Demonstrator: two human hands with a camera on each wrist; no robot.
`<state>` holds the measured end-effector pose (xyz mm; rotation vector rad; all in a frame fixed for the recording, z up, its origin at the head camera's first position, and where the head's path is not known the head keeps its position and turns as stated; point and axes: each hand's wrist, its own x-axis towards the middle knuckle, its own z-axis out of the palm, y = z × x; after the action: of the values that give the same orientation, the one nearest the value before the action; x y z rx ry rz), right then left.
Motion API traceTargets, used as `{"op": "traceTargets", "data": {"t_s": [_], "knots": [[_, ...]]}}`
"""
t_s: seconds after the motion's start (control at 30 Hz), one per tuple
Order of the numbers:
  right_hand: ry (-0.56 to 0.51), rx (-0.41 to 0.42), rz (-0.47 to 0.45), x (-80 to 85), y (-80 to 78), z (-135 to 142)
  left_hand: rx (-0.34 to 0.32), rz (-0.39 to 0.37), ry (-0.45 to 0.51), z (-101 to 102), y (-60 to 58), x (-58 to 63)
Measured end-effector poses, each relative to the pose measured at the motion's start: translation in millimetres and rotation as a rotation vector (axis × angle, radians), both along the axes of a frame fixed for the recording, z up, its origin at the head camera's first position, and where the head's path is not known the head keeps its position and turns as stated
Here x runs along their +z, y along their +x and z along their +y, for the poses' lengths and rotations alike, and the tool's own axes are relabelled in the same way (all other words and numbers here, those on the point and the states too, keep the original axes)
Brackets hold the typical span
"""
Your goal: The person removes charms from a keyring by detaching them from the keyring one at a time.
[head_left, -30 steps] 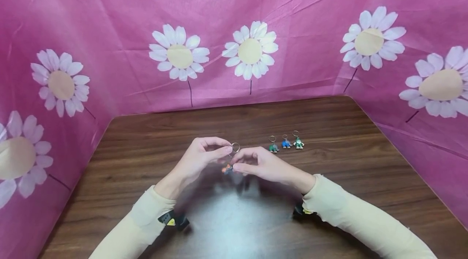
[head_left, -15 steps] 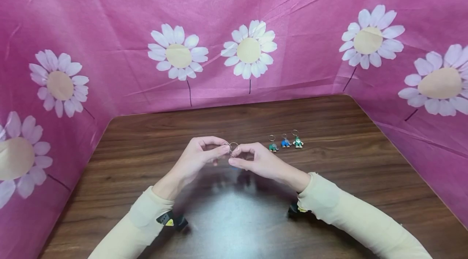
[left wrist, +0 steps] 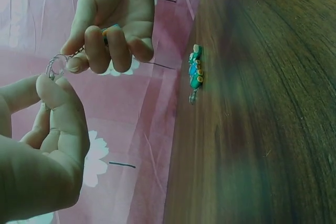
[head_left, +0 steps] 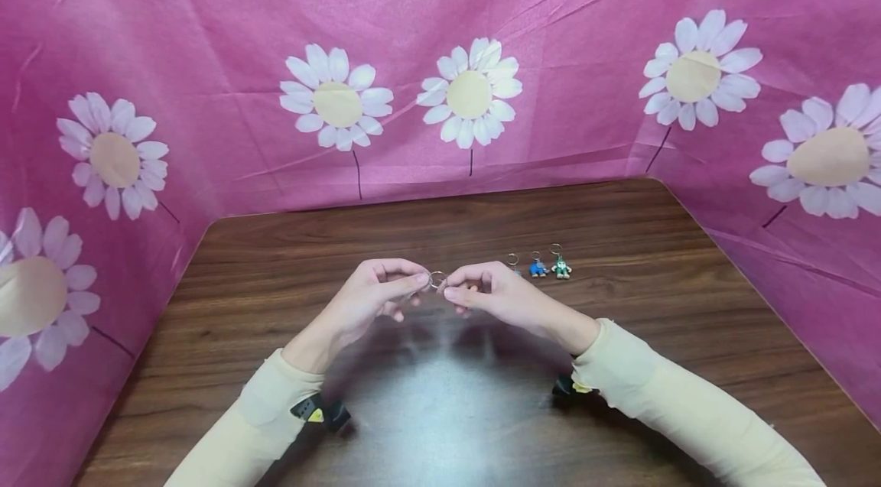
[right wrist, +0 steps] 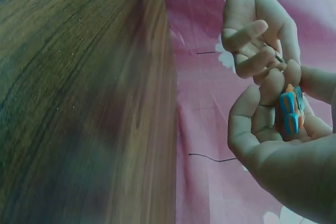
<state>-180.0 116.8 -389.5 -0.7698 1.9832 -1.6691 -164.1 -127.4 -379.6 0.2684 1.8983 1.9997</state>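
My left hand (head_left: 372, 300) pinches the metal split ring (head_left: 437, 280) of a keychain between thumb and index finger. Facing it, my right hand (head_left: 502, 297) pinches the keychain at its short chain (left wrist: 79, 51), right beside the ring. The keychain's small orange and blue figure (right wrist: 290, 111) lies tucked under the curled fingers of the right hand, hidden in the head view. Both hands are raised above the table, fingertips close together with the ring between them.
On the wooden table (head_left: 310, 235), behind my right hand, lie a blue elephant keychain (head_left: 538, 267), a green and white figure keychain (head_left: 561, 267) and another keychain's ring (head_left: 512, 259), its figure mostly hidden by the hand. A pink flowered cloth (head_left: 406, 5) walls the table's back and sides.
The figure, hanging below the fingers a second ago, is now inside the right hand. My right hand shifted left, then back right, covering the nearest keychain's figure. The left hand stays on the ring.
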Motion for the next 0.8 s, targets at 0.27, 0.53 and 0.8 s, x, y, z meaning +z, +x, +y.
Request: {"op": "traceTargets", "data": {"t_s": [0.27,0.53,0.8], "knots": [[-0.008,0.008,-0.049,4.1,-1.2,2.5,-0.028,-0.023,-0.032,-1.1,-1.3,-1.8],[-0.032,0.027,-0.099,5.1,-1.5,2.0,-0.06,-0.017,-0.043,-2.0,0.0,-1.4],[-0.031,0.038,-0.104,3.4,-1.8,2.1,-0.099,-0.01,-0.034,-2.5,1.6,-1.3]]}}
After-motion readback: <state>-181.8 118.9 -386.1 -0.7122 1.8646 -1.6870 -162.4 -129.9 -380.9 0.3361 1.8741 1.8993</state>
